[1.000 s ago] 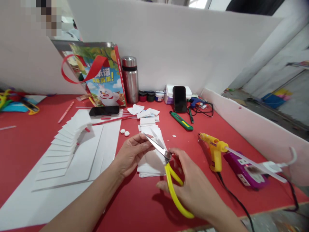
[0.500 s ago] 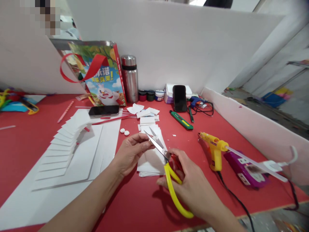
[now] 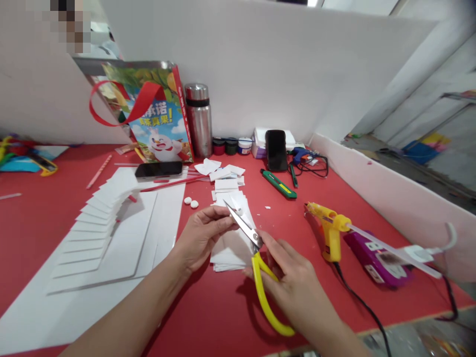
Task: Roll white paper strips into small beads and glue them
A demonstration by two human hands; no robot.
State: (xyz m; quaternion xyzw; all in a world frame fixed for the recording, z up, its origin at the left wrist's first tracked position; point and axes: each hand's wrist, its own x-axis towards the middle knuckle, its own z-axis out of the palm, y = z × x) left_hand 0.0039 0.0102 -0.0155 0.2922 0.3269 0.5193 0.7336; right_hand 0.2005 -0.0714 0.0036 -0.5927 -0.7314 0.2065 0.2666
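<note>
My right hand [image 3: 293, 285] grips yellow-handled scissors [image 3: 260, 267], whose steel blades point up and left with a small gap between them. My left hand [image 3: 203, 235] pinches a small white piece at its fingertips, right at the blade tips; the piece is too small to make out clearly. Under both hands lies a stack of white foam sheets [image 3: 230, 250] on the red table [image 3: 208, 317].
A white stepped foam model [image 3: 96, 223] sits on a large white sheet at left. A yellow glue gun [image 3: 329, 228] and purple power strip [image 3: 375, 263] lie at right. Behind are a green utility knife [image 3: 278, 184], two phones, a steel flask [image 3: 198, 121] and a printed bag [image 3: 148, 119].
The scissor blades have opened slightly and shifted a little, and my right fingers have straightened along the handle. My left hand stays pinched at the blade tips.
</note>
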